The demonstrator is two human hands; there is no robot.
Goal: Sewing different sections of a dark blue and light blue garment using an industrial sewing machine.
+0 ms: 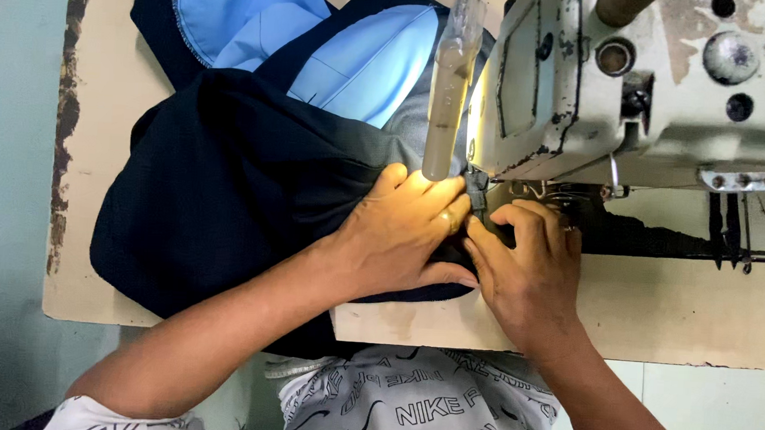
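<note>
Pale green floor shows on the left and below, and over it we see the cream tabletop (102, 142) with its left edge chipped and dark. Bare wood is left only along that edge and at the front right, under the machine arm. Most of the left half is taken by the dark navy garment (220, 191), bunched in folds, with its light blue lining (355, 59) turned up at the back. On the right stands the worn off-white sewing machine (646, 89) — paint flaked, a lamp tube (448, 80) hanging before it and lighting the fingers. Our left hand (399, 233) lies flat on the navy cloth, fingers together, pressing it toward the presser foot (476, 189). Our right hand (531, 264) pinches the cloth's edge just beside the foot — both hands touch at the fingertips.
</note>
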